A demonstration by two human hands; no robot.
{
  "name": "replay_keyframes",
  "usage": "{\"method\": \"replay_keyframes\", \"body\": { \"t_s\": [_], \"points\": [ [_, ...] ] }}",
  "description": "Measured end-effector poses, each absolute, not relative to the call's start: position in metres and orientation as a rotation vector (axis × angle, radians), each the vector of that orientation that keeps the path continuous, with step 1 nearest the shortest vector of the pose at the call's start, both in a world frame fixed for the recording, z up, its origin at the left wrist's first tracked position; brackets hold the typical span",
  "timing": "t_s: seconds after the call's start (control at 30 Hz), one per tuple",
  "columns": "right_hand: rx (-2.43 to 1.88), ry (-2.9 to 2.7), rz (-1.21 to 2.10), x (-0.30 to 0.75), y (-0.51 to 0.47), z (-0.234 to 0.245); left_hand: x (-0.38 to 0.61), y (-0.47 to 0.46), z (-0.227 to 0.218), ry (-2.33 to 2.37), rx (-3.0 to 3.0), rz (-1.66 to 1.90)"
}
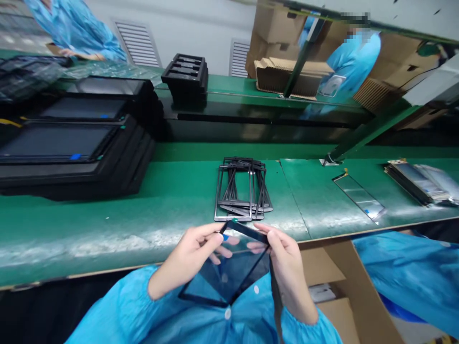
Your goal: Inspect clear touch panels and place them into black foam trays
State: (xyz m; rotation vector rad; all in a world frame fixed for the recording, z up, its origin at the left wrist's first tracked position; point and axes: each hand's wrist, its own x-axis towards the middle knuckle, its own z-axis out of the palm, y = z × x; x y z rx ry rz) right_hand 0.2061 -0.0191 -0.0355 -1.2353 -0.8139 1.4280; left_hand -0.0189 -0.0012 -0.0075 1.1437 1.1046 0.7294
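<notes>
"Nearest to us is the glass panel (225,270), in front of the blue coat (201,329). How are the fingers?"

"The left hand (195,253) pinches the upper left corner, the right hand (287,258) the upper right; thumbs are in front, other fingers behind."

"Is it heavy?"

"I think light and stiff, but slippery and easy to crack. Better to hold only the black border."

"And its look?"

"Clear, dark-tinted, tilted, with a blue sticker (225,237) near the left thumb."
</notes>
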Motion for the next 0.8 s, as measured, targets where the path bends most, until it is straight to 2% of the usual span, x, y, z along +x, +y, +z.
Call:
{"method": "replay_keyframes", "body": {
  "t_s": [0.2,0.5,0.63,0.8],
  "points": [
    [-1.220,-0.713,1.414,0.203,-0.012,-0.045,-0.020,-0.006,-0.019,1.107,0.871,0.832],
    [-1.270,-0.903,1.247,0.195,-0.008,-0.024,-0.029,-0.011,-0.034,1.062,0.848,0.856],
    [-1.282,-1.033,1.266,0.190,-0.011,-0.022,-0.033,-0.005,-0.021,1.123,1.163,0.849],
    [-1.240,-1.149,1.323,0.181,-0.011,-0.023,-0.029,0.000,-0.009,1.059,1.557,0.544]
  ]
}}
